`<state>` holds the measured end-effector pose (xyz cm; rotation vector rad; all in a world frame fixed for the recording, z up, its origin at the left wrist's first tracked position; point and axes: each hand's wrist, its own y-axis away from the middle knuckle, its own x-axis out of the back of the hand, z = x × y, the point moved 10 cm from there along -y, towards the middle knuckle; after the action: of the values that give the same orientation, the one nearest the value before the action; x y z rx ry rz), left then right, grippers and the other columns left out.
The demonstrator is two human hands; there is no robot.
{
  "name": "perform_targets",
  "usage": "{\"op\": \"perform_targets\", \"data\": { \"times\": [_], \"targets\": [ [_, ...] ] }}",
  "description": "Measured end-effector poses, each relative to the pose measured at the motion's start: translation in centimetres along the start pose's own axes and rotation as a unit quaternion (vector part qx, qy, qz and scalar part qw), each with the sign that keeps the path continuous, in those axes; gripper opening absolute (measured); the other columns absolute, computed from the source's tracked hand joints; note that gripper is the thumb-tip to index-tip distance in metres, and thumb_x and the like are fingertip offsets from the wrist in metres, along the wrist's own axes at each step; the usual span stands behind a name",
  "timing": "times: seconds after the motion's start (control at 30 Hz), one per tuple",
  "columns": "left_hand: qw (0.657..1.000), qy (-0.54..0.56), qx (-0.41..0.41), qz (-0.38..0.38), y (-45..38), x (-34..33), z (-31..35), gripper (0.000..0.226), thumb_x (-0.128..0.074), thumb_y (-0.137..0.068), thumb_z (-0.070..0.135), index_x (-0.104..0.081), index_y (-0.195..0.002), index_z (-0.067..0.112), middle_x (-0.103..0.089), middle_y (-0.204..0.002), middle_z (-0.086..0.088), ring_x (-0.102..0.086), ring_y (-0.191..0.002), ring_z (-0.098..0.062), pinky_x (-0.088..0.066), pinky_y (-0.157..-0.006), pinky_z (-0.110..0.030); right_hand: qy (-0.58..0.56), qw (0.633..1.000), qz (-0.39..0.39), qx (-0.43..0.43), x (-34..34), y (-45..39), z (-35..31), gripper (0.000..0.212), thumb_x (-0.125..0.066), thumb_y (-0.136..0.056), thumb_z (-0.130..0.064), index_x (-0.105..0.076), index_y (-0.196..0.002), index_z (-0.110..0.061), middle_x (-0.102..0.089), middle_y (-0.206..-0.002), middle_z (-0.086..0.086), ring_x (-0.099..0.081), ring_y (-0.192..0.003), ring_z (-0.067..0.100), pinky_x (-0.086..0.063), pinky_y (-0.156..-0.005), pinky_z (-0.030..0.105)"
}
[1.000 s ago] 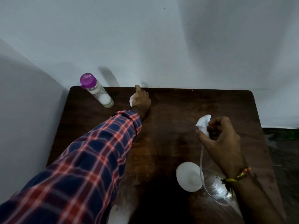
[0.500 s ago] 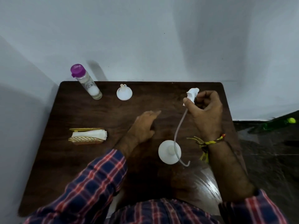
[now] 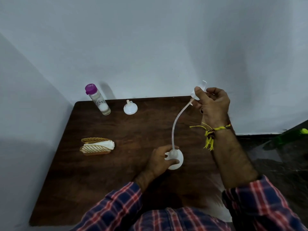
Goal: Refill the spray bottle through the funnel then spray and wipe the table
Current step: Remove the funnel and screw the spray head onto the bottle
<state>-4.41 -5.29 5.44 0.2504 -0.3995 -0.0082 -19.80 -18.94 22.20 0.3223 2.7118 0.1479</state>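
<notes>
My right hand (image 3: 212,105) holds the white spray head (image 3: 198,90) up over the table's far right, its clear dip tube (image 3: 177,120) curving down. The tube's lower end is at the neck of the white spray bottle (image 3: 176,160), which stands on the dark wooden table (image 3: 126,179). My left hand (image 3: 160,160) grips that bottle from the left. A small white funnel (image 3: 130,108) sits upside down near the back edge. Left of it stands a clear refill bottle with a purple cap (image 3: 98,100).
An orange slatted holder with a folded white cloth (image 3: 97,146) lies on the table's left side. Pale walls close in behind and on the left. Dark floor lies beyond the right edge, with a green object (image 3: 303,130) there.
My left hand pulled back from the funnel at the far edge and took hold of the spray bottle. My right hand lifted the spray head higher, drawing the tube up.
</notes>
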Motion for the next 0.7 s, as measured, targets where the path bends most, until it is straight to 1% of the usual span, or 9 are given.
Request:
{"op": "perform_targets", "data": {
  "times": [0.1, 0.17, 0.23, 0.3, 0.37, 0.47, 0.53, 0.6, 0.7],
  "targets": [
    [1.000, 0.001, 0.001, 0.024, -0.1, -0.1, -0.2, 0.041, -0.080, -0.079, 0.016, -0.069, -0.118, 0.022, -0.067, -0.116, 0.015, -0.060, -0.111, -0.005, -0.055, -0.091, -0.028, -0.021, 0.999, 0.035, -0.019, 1.9, -0.8, 1.1, 0.037, -0.077, -0.080, -0.001, -0.048, -0.102, -0.002, -0.064, -0.081, 0.012, -0.069, -0.072, 0.026, -0.061, -0.057, 0.031],
    [1.000, 0.000, -0.004, 0.022, -0.2, -0.2, -0.1, 0.038, -0.079, -0.080, 0.016, -0.069, -0.116, 0.021, -0.067, -0.112, 0.016, -0.061, -0.108, -0.004, -0.055, -0.087, -0.024, -0.027, 0.998, 0.051, -0.032, 3.0, -1.4, 2.3, 0.037, -0.078, -0.080, -0.001, -0.049, -0.103, -0.002, -0.065, -0.088, 0.017, -0.070, -0.068, 0.023, -0.060, -0.054, 0.030],
    [1.000, -0.004, -0.009, 0.024, -0.2, -0.2, 0.1, 0.036, -0.079, -0.081, 0.015, -0.069, -0.115, 0.022, -0.067, -0.110, 0.018, -0.061, -0.106, -0.002, -0.056, -0.085, -0.022, -0.031, 0.996, 0.066, -0.048, 4.1, -1.9, 3.5, 0.038, -0.079, -0.079, -0.001, -0.050, -0.105, -0.002, -0.065, -0.097, 0.023, -0.071, -0.072, 0.027, -0.060, -0.054, 0.031],
    [0.999, -0.001, -0.010, 0.030, -0.2, -0.1, 0.1, 0.035, -0.080, -0.080, 0.015, -0.069, -0.113, 0.024, -0.067, -0.109, 0.019, -0.061, -0.106, 0.000, -0.056, -0.085, -0.023, -0.024, 0.995, 0.082, -0.057, 4.9, -2.3, 4.5, 0.039, -0.079, -0.078, -0.002, -0.050, -0.105, -0.002, -0.064, -0.102, 0.025, -0.071, -0.081, 0.035, -0.060, -0.052, 0.031],
    [0.999, 0.003, -0.006, 0.031, -0.1, -0.1, 0.2, 0.034, -0.079, -0.081, 0.015, -0.068, -0.109, 0.030, -0.067, -0.107, 0.022, -0.061, -0.106, 0.004, -0.056, -0.086, -0.022, -0.021, 0.994, 0.094, -0.056, 5.5, -2.6, 5.2, 0.039, -0.080, -0.078, -0.002, -0.050, -0.103, -0.003, -0.064, -0.100, 0.023, -0.070, -0.082, 0.035, -0.059, -0.050, 0.029],
    [1.000, 0.000, -0.008, 0.030, -0.1, -0.2, 0.2, 0.035, -0.078, -0.082, 0.015, -0.065, -0.107, 0.036, -0.067, -0.108, 0.023, -0.061, -0.107, 0.004, -0.055, -0.086, -0.021, -0.020, 0.994, 0.099, -0.046, 6.1, -3.4, 5.8, 0.040, -0.080, -0.078, -0.002, -0.048, -0.102, -0.004, -0.063, -0.089, 0.013, -0.069, -0.076, 0.028, -0.057, -0.048, 0.025],
    [1.000, -0.001, -0.007, 0.030, -0.1, -0.2, 0.0, 0.034, -0.078, -0.082, 0.015, -0.066, -0.109, 0.034, -0.068, -0.111, 0.020, -0.060, -0.108, 0.004, -0.055, -0.086, -0.020, -0.016, 0.995, 0.095, -0.038, 6.3, -3.8, 6.1, 0.038, -0.080, -0.078, -0.001, -0.049, -0.099, -0.005, -0.063, -0.087, 0.010, -0.069, -0.076, 0.025, -0.058, -0.050, 0.025],
    [1.000, -0.004, -0.002, 0.029, -0.2, -0.2, -0.2, 0.035, -0.078, -0.082, 0.017, -0.067, -0.113, 0.029, -0.068, -0.115, 0.018, -0.060, -0.109, 0.005, -0.054, -0.087, -0.018, -0.007, 0.996, 0.090, -0.026, 6.4, -4.1, 6.2, 0.035, -0.079, -0.078, 0.000, -0.049, -0.093, -0.010, -0.063, -0.092, 0.014, -0.070, -0.077, 0.025, -0.059, -0.052, 0.026],
    [1.000, 0.003, 0.001, 0.031, -0.4, -0.2, -0.4, 0.037, -0.079, -0.081, 0.016, -0.067, -0.116, 0.025, -0.068, -0.117, 0.015, -0.060, -0.109, 0.003, -0.052, -0.086, -0.016, 0.015, 0.997, 0.074, -0.002, 6.5, -3.8, 6.4, 0.034, -0.079, -0.078, 0.002, -0.051, -0.094, -0.010, -0.066, -0.090, 0.012, -0.070, -0.081, 0.026, -0.060, -0.057, 0.027]
  ]
}}
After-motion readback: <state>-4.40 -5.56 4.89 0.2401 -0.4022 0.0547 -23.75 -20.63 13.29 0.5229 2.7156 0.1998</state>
